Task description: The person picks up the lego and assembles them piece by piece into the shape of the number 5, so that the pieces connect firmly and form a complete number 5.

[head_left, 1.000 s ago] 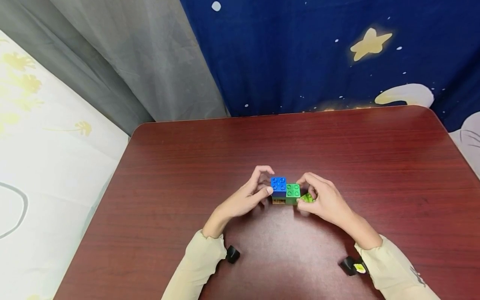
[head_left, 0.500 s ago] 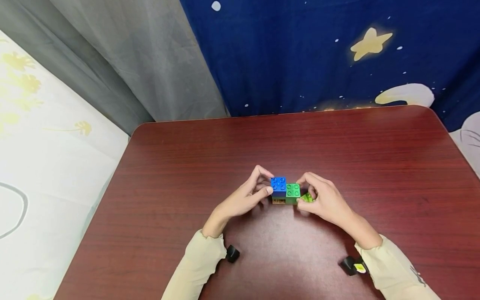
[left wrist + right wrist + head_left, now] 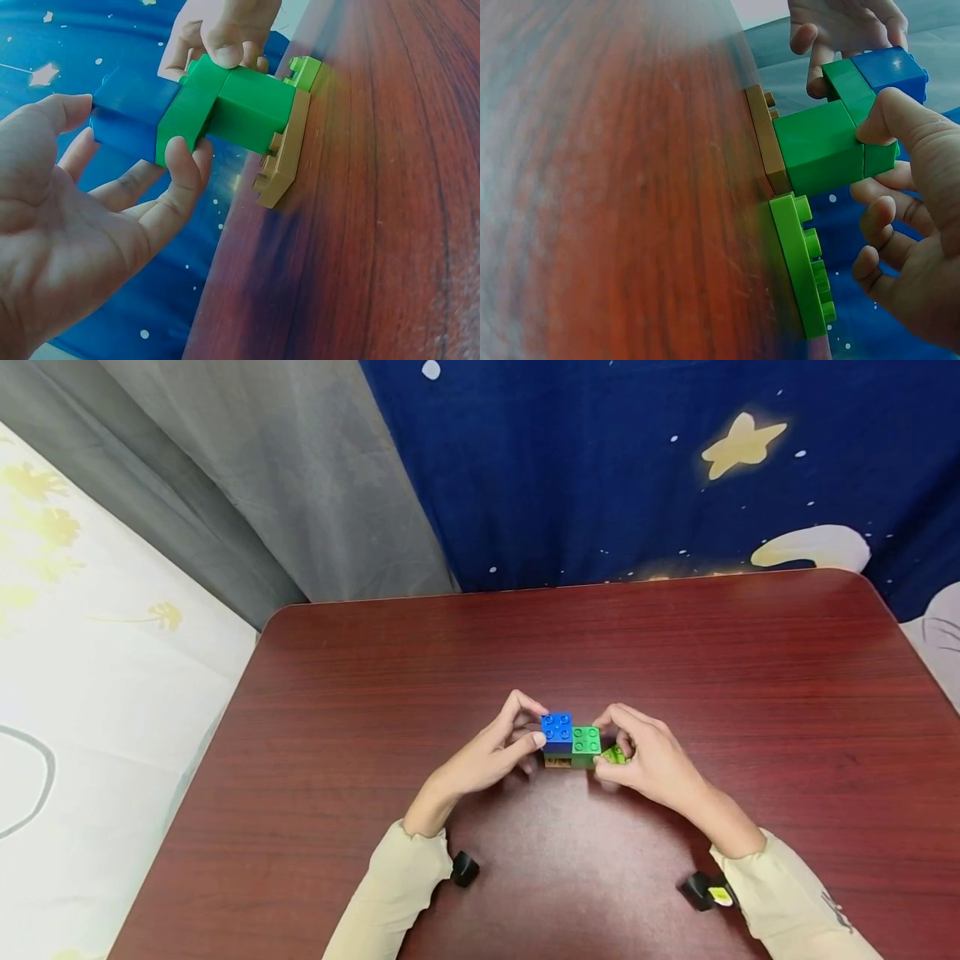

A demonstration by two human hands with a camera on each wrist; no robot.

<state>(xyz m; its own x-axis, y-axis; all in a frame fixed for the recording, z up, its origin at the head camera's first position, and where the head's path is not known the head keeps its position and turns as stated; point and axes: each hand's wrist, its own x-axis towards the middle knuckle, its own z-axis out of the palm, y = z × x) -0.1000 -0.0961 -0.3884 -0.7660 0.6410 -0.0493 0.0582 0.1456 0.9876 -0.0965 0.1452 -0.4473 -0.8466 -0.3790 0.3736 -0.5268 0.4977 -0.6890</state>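
A blue brick [image 3: 557,727] sits on the left end of an upper green brick [image 3: 586,740]. That green brick rests on a larger green brick [image 3: 817,146], whose foot is on a tan flat plate [image 3: 292,154] on the table. My left hand [image 3: 491,760] holds the blue brick between thumb and index finger; its other fingers reach beneath the overhanging green end in the left wrist view. From the right, my right hand [image 3: 652,764] pinches the green brick, its thumb near the seam between the two green ones. A lime flat plate [image 3: 799,270] lies beside the tan one.
The reddish-brown wooden table [image 3: 375,693] extends around the bricks. Behind it hang a grey curtain [image 3: 300,477] and a blue star-patterned curtain [image 3: 570,477]. Small black devices [image 3: 465,868] are worn at both wrists.
The left index finger has lowered slightly onto the far side of the blue brick. The bricks and the right hand stay in place.
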